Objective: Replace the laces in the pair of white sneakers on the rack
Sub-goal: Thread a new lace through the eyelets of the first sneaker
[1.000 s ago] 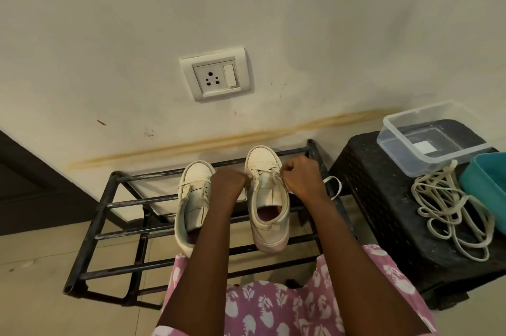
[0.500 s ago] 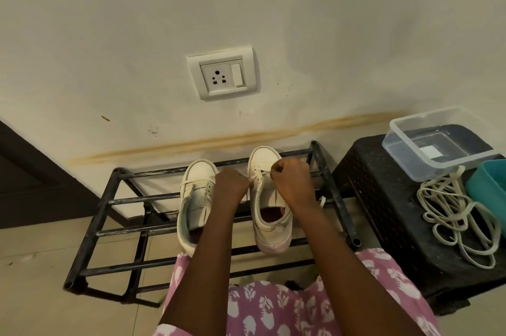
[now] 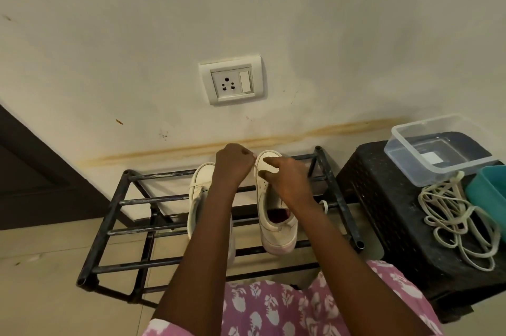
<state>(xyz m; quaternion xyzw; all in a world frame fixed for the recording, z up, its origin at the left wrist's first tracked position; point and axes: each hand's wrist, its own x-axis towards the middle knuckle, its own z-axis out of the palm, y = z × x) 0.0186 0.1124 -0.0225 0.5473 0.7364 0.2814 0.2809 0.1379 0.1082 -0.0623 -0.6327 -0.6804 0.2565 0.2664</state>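
Two white sneakers stand toe to the wall on a black metal rack (image 3: 115, 201). My left forearm partly covers the left sneaker (image 3: 201, 179). The right sneaker (image 3: 279, 234) shows its red lining. My left hand (image 3: 232, 164) is raised above the toe area and pinches a thin white lace (image 3: 255, 166) that runs down to the right sneaker. My right hand (image 3: 287, 182) rests on the right sneaker's lacing area with the index finger stretched toward the toe. A white lace end (image 3: 324, 205) hangs beside that shoe at the rack's right bar.
A black plastic stool (image 3: 383, 199) stands right of the rack. On it lie a tangle of loose cream laces (image 3: 451, 215), a clear plastic box (image 3: 427, 149) and a teal container (image 3: 487, 188). A wall socket (image 3: 232, 84) sits above the rack.
My left hand has risen toward the wall, drawing the lace up out of the right sneaker. My right hand let go its pinch and now lies on the shoe with the index finger straight.
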